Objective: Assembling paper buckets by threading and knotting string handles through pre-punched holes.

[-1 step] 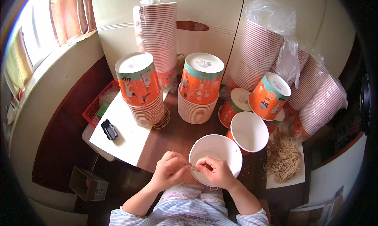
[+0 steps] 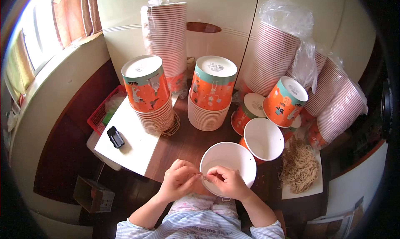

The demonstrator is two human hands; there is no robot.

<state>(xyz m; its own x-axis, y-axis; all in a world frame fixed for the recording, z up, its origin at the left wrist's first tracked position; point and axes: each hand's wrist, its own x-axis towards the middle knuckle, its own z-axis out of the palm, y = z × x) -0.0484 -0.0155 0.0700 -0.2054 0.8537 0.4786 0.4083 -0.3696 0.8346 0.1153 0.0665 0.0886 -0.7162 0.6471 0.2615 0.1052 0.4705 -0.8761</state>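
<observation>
An open white paper bucket (image 2: 233,149) stands on the dark wooden table right in front of me. At its near rim my left hand (image 2: 178,178) and my right hand (image 2: 227,181) meet, each pinching an end of a thin tan cord (image 2: 203,177) between fingertips. A second open bucket (image 2: 263,139), orange outside, leans just behind to the right. A heap of tan cords (image 2: 299,166) lies on a white sheet (image 2: 308,189) to my right.
Upside-down stacks of orange buckets (image 2: 148,89) (image 2: 212,89) stand behind; tall plastic-wrapped stacks (image 2: 275,51) lean on the wall. A small black object (image 2: 115,137) lies on a white side table (image 2: 129,151). A red basket (image 2: 100,114) and a cardboard box (image 2: 93,194) sit to the left.
</observation>
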